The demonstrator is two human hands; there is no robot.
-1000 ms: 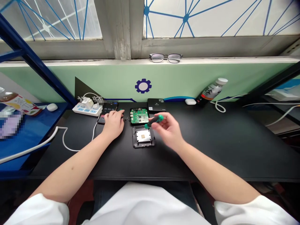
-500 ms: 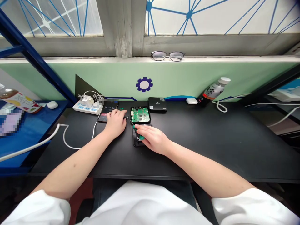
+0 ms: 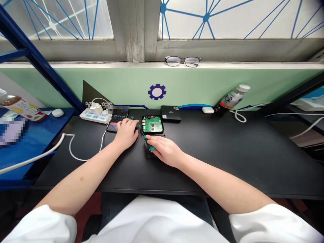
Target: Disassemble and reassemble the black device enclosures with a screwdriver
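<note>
My right hand (image 3: 165,149) is closed around a screwdriver (image 3: 152,148) with a green handle. Its thin shaft slants up and left, the tip just right of my left hand's fingers. Under my right hand lies a black plastic cover (image 3: 147,155), partly hidden. Palm down on the desk, my left hand (image 3: 127,132) has its fingers stretched out beside a phone (image 3: 115,125); whether something small lies under the fingertips is hidden. A green circuit board (image 3: 152,124) sits in a black case between and beyond the hands. Beyond my left fingers is a small green object (image 3: 132,118).
A black box (image 3: 171,113) stands behind the circuit board. At the back left is a white power strip (image 3: 93,115) with a trailing cable. A white case (image 3: 208,110) and a dark bottle (image 3: 231,98) stand at the back right. Glasses (image 3: 183,61) rest on the sill.
The whole view has shifted slightly right. Both hands keep nearly the same pose, the screwdriver still in my right hand. The phone's timer has advanced one second.
</note>
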